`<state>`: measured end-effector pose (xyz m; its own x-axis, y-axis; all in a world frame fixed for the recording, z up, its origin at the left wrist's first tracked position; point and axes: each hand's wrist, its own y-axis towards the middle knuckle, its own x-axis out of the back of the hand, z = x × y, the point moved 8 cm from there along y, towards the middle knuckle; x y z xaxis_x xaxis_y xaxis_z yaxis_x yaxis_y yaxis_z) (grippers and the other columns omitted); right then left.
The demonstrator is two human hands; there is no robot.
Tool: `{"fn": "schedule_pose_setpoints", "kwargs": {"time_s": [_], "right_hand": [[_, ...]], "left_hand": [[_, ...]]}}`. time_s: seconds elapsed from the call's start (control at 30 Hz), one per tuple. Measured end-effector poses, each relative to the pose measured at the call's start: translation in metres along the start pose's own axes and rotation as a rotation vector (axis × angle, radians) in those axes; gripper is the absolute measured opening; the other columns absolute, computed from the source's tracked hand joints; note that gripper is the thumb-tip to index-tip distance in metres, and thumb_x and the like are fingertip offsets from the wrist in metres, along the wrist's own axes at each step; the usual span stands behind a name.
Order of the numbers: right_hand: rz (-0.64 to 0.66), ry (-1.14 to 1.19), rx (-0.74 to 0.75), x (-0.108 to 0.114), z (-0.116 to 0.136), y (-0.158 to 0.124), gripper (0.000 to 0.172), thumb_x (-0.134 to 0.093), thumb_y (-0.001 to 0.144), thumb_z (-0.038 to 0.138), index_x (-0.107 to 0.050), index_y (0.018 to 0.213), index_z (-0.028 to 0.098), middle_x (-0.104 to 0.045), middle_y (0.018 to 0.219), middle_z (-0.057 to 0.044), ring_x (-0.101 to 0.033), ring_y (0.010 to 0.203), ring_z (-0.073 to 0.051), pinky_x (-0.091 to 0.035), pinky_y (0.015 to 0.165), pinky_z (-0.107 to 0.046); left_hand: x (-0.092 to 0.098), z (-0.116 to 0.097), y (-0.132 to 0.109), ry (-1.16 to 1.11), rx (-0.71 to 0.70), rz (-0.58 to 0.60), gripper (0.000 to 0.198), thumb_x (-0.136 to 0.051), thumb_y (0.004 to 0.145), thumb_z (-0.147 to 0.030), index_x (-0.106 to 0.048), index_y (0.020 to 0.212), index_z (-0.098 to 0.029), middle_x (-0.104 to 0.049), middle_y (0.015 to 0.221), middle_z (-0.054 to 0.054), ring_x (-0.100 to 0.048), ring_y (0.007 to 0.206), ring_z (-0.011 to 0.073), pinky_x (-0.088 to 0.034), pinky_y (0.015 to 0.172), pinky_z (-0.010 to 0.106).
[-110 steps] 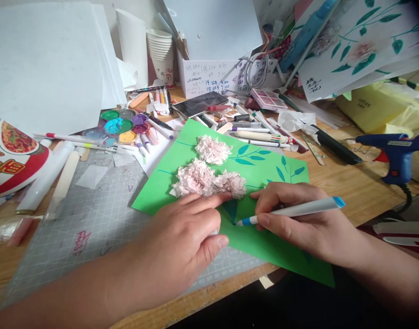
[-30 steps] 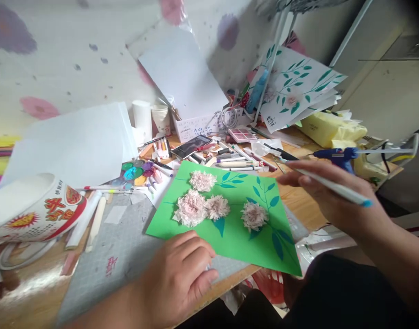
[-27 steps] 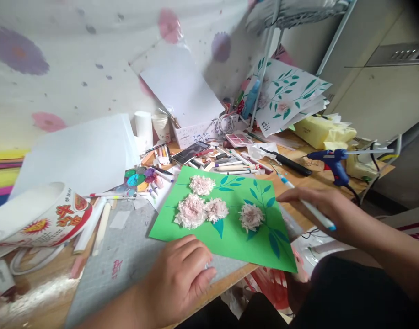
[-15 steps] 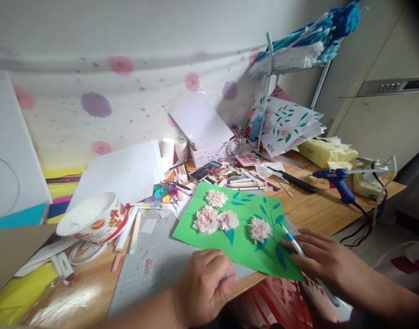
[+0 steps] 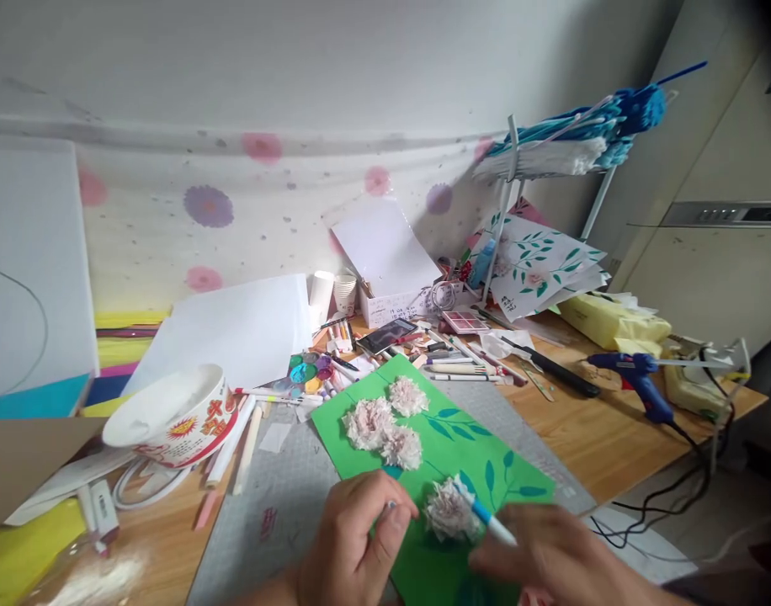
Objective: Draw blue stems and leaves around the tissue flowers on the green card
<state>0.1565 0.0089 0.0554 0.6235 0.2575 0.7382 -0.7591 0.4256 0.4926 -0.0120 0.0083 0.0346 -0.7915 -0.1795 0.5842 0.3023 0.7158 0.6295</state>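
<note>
My right hand (image 5: 543, 551), smeared by motion, holds a white marker with a blue band (image 5: 486, 515). Its tip end is over the lowest of several crinkled pale-pink paper flowers (image 5: 452, 508). These flowers sit on a green sheet (image 5: 353, 391) painted with dark teal leaves (image 5: 458, 423). My left hand (image 5: 360, 539) is closed at the sheet's near left edge. Between its thumb and forefinger shows a small pale tip, too little to name. The sheet lies turned on a grey cutting mat (image 5: 284, 497); its lower right part is hidden by my right hand.
A white paper bowl with red print (image 5: 196, 421) stands at left. Markers (image 5: 458, 368), a phone (image 5: 387, 336) and a paint palette (image 5: 306, 370) crowd the back. A blue glue gun (image 5: 638, 379), its cable hanging over the edge, and a black-handled tool (image 5: 562, 373) lie at right.
The green sheet has turned clockwise, its right side swinging toward me. My right hand has moved left with the marker, from the sheet's right edge to over the lowest flower. The camera view has tilted up.
</note>
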Motion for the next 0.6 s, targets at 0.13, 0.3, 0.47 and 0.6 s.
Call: {"fn": "schedule_pose_setpoints", "kwargs": {"time_s": [0.13, 0.3, 0.47, 0.6], "right_hand": [[0.002, 0.280, -0.261, 0.039, -0.055, 0.013, 0.043, -0.041, 0.098, 0.047, -0.064, 0.126, 0.023, -0.075, 0.102, -0.011, -0.071, 0.093, -0.021, -0.057, 0.078, -0.031], [-0.124, 0.549, -0.480, 0.029, -0.131, 0.028, 0.029, -0.064, 0.087, 0.043, -0.074, 0.079, 0.017, -0.071, 0.067, -0.005, -0.066, 0.065, -0.017, -0.053, 0.064, -0.029], [-0.034, 0.807, -0.592, -0.021, -0.158, 0.037, 0.017, -0.071, 0.075, 0.022, -0.056, 0.070, 0.017, -0.063, 0.058, 0.002, -0.059, 0.051, -0.011, -0.045, 0.050, -0.022], [0.067, 0.686, -0.536, -0.030, -0.156, 0.046, 0.020, -0.068, 0.073, 0.019, -0.050, 0.064, 0.018, -0.057, 0.054, 0.003, -0.049, 0.048, -0.009, -0.038, 0.045, -0.021]], "left_hand": [[-0.014, -0.001, -0.002, 0.005, -0.024, 0.121, 0.018, -0.041, 0.097, -0.025, -0.053, 0.084, -0.022, -0.067, 0.077, -0.002, -0.067, 0.073, 0.0132, -0.050, 0.069, 0.024], [-0.021, 0.011, -0.003, -0.051, 0.097, 0.204, 0.012, -0.045, 0.096, -0.023, -0.054, 0.088, -0.023, -0.070, 0.084, -0.003, -0.069, 0.073, 0.0130, -0.051, 0.067, 0.023], [-0.024, 0.022, -0.004, -0.020, 0.171, 0.311, 0.008, -0.049, 0.095, -0.025, -0.056, 0.092, -0.024, -0.070, 0.083, -0.002, -0.069, 0.071, 0.0146, -0.052, 0.064, 0.024], [-0.025, 0.023, -0.009, 0.093, 0.238, 0.246, 0.016, -0.044, 0.098, -0.033, -0.057, 0.090, -0.026, -0.071, 0.085, -0.004, -0.069, 0.078, 0.0138, -0.053, 0.073, 0.024]]}}
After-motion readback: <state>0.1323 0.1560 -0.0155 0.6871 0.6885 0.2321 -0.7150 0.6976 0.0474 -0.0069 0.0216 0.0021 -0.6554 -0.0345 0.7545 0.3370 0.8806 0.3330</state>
